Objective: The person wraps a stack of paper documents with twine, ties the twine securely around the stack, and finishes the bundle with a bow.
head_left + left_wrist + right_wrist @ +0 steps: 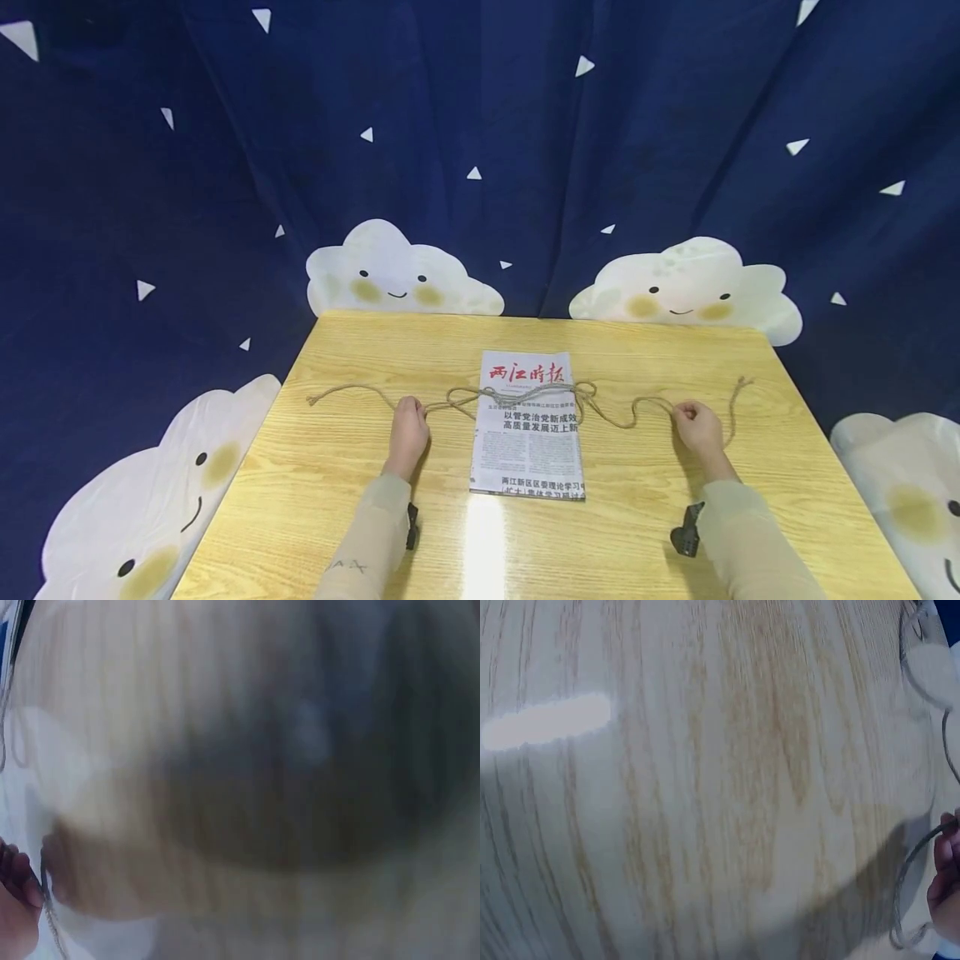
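Taking the clock from the newspaper (525,458), with twelve at the table's far side: the paper lies flat and folded on a pale wood table (360,346), its red title toward twelve and its lower edge toward six. A thin tan rope (555,387) crosses its upper half, with tangled loops showing at both sides; whether any strand runs underneath, you cannot tell. Your left hand (408,433) is at nine o'clock, fingertips closed on the rope just beyond the loops. Your right hand (699,429) is at three, well apart from the paper, fingers curled and pinching the rope too. The tails run outward past your hands, one ending near nine, the other between two and three. You wear pale sleeves (371,533), a black camera (412,527) at each wrist. At six, a bright strip of glare (483,550) lies on the wood. Toward twelve hangs a dark blue curtain (517,100) dotted with white triangles; smiling clouds (397,279) on it sit near ten-thirty and two at the far edge.
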The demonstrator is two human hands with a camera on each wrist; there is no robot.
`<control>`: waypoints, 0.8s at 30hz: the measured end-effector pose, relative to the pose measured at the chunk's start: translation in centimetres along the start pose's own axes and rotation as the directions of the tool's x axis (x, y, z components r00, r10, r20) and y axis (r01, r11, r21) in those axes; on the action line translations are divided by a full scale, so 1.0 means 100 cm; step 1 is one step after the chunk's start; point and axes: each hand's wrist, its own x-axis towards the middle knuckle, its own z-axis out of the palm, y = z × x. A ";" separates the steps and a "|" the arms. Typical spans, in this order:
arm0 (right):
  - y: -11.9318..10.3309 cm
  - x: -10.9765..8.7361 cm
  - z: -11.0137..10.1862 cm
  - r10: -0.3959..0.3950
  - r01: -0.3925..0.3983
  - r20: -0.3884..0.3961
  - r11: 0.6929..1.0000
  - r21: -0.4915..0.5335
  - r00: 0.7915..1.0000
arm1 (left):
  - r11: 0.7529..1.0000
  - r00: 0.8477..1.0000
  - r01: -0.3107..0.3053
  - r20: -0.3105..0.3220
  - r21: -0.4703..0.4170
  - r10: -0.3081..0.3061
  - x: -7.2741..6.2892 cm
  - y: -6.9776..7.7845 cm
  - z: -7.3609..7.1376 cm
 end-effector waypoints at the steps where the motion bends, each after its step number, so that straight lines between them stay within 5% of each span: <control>1: 0.002 -0.001 -0.001 0.010 -0.010 -0.011 1.000 -0.011 1.000 | 1.000 1.000 0.009 -0.010 0.008 -0.009 0.000 -0.002 -0.001; 7: 0.008 -0.004 0.000 -0.005 0.003 -0.041 0.998 -0.064 0.999 | 0.999 0.998 0.014 -0.056 0.031 -0.012 -0.002 -0.007 0.001; 12: -0.004 -0.003 0.011 -0.062 0.049 -0.085 0.987 -0.151 0.994 | 0.993 0.982 -0.090 -0.160 0.072 0.101 0.001 0.006 0.010; 15: -0.020 0.000 0.021 -0.181 0.162 -0.099 0.972 -0.171 0.979 | 0.982 0.969 -0.138 -0.187 0.132 0.161 0.005 0.018 0.018; 19: -0.040 0.002 0.037 -0.359 0.352 -0.018 0.922 -0.164 0.933 | 0.968 0.973 -0.154 -0.142 0.199 0.184 0.009 0.035 0.029; 24: -0.054 0.000 0.060 -0.444 0.456 0.101 0.875 -0.164 0.890 | 0.961 0.989 -0.120 -0.059 0.249 0.139 0.012 0.045 0.041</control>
